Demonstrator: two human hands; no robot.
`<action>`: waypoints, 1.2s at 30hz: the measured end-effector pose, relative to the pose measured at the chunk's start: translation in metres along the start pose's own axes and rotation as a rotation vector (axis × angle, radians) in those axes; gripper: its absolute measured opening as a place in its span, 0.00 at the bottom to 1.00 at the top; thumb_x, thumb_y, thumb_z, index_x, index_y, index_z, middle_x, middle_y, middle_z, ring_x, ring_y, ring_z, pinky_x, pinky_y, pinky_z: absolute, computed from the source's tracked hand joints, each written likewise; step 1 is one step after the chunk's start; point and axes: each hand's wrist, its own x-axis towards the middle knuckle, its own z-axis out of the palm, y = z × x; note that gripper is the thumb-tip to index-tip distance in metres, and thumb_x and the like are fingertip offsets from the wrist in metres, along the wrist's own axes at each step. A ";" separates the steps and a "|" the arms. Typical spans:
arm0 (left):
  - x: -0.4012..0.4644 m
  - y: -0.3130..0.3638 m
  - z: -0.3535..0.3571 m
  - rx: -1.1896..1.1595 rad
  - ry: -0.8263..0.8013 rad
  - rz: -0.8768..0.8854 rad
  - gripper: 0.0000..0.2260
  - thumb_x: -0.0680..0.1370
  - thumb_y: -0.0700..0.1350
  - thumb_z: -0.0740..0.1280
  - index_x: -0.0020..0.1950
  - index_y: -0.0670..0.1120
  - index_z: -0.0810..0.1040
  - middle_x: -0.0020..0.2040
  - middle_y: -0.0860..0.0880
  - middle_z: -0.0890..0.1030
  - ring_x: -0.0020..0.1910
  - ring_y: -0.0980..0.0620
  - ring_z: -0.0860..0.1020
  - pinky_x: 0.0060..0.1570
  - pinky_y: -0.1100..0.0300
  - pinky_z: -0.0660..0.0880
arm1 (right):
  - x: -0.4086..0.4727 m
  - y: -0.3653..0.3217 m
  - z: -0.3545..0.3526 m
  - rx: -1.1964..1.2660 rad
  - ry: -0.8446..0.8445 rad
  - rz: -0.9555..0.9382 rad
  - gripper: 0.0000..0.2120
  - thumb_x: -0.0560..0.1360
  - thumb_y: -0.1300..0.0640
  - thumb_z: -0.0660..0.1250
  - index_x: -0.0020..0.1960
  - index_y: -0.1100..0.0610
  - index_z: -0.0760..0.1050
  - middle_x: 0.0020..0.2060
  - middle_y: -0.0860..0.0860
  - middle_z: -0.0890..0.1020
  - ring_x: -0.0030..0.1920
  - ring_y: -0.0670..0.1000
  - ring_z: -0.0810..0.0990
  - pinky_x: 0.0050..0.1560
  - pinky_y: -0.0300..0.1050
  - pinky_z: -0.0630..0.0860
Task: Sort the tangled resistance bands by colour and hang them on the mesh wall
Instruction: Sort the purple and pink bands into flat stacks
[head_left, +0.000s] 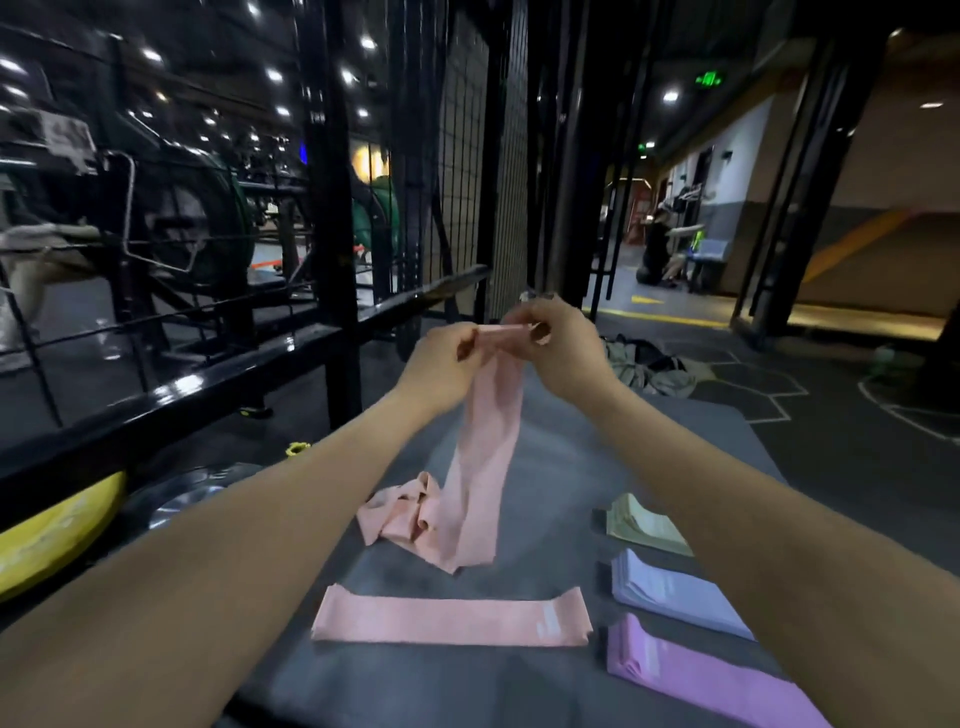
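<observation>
- The purple band (696, 675) is running off the bottom edge, its far end cut off.
- The yellow disc (52, 535) is being cropped by the left edge.
- The fingertips of the right hand (556, 343) are hiding the pink band (483, 447)'s top corner.
- A distant person (660, 244) is showing too small and blurred to make out.

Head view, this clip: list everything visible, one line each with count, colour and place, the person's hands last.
held band: 1, pink, hanging from both hands down to the mat
tangled bands: a heap, count unclear, pink, on the mat beside the held band's lower end
flat band: 1, pink, laid flat across the near mat
green stack: 1 pile, pale green, right side of mat, farthest
blue stack: 1 pile, pale blue, middle right
purple stack: 1 pile, lilac, nearest right
mat: 1, grey, on the floor
mesh wall: 1, black, ahead
disc: 1, yellow, left edge
left hand: pinches the band's top edge
right hand: pinches the same edge
</observation>
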 end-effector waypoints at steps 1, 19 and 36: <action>-0.002 0.005 -0.003 -0.007 -0.015 -0.003 0.08 0.79 0.44 0.63 0.41 0.43 0.76 0.34 0.45 0.76 0.33 0.53 0.71 0.30 0.65 0.63 | -0.002 -0.007 -0.004 -0.037 0.000 -0.016 0.05 0.72 0.61 0.71 0.46 0.61 0.81 0.39 0.55 0.80 0.36 0.48 0.72 0.37 0.41 0.69; -0.056 0.024 0.010 -0.905 -0.366 -0.321 0.11 0.81 0.40 0.54 0.50 0.42 0.76 0.43 0.48 0.78 0.38 0.55 0.75 0.40 0.67 0.74 | -0.040 -0.020 -0.036 0.811 -0.245 0.329 0.09 0.75 0.69 0.60 0.37 0.66 0.74 0.30 0.57 0.78 0.31 0.52 0.76 0.40 0.41 0.77; -0.118 -0.059 -0.017 -0.058 -0.815 -0.428 0.24 0.58 0.54 0.77 0.47 0.40 0.80 0.43 0.50 0.78 0.43 0.51 0.77 0.47 0.56 0.76 | -0.083 0.060 -0.021 -0.096 -0.047 0.491 0.09 0.68 0.62 0.75 0.43 0.67 0.80 0.37 0.59 0.79 0.40 0.49 0.73 0.46 0.49 0.74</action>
